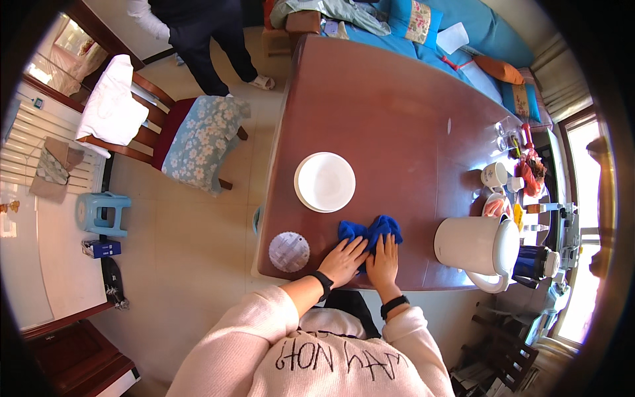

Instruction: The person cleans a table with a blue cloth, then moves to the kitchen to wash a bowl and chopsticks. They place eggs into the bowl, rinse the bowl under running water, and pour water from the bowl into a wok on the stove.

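Both of my hands rest on a bunched blue cloth [383,226] near the close edge of a brown tabletop [367,109]. My left hand [343,261] lies over the cloth's left part with its fingers somewhat spread. Beside it, almost touching, my right hand [385,262] lies on the right part, fingers pointing away from me. Neither palm's underside shows. Just beyond the cloth stands a white bowl [326,182], which looks stacked on another white dish. A round, scalloped mat or coaster [289,252] lies to the left of my left hand.
A white electric kettle [469,245] stands right of my hands, near a blue flask [530,262], a mug [494,174] and a plate of meat-like food [497,206]. A cloth-covered chair [203,141] is at left. Beyond it stands a person [198,39]. A blue sofa [476,25] borders the far side.
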{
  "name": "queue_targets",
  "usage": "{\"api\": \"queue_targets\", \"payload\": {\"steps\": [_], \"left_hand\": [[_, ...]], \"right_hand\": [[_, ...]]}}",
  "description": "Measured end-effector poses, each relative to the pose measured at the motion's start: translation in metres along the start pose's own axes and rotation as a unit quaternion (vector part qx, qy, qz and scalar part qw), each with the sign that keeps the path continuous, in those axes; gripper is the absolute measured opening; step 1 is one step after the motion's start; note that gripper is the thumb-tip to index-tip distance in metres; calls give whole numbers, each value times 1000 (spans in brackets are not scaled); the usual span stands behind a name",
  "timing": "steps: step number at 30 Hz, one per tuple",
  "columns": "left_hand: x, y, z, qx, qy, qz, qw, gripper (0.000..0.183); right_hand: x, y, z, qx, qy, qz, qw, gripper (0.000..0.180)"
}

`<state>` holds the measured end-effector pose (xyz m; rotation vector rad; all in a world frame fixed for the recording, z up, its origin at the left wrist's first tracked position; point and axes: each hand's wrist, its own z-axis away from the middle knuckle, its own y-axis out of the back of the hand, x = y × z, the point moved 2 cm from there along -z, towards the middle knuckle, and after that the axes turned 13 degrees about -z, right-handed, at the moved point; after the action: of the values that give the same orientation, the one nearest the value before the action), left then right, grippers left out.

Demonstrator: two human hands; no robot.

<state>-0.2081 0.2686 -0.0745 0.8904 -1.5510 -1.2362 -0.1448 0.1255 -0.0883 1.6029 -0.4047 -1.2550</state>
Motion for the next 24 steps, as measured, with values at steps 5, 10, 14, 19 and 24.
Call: {"api": "queue_targets", "payload": {"steps": [5,10,14,19,24], "left_hand": [[-31,7,27,-26,108,-32,993,57],[-57,31,116,-46,250,-33,967,60],[-63,36,163,-32,326,-14,945,57],[-47,29,185,-72,257,-26,963,58],[-20,22,161,-103,155,-38,982,54]], "right_hand": [[-39,-22,-31,-9,100,12,995,58],[-126,-71,-41,-140,192,-53,970,59],[-176,-99,-30,-186,258,-64,946,57],[-163,-89,6,-216,300,-40,928,54],[-111,-52,33,-180,216,-53,958,52]]}}
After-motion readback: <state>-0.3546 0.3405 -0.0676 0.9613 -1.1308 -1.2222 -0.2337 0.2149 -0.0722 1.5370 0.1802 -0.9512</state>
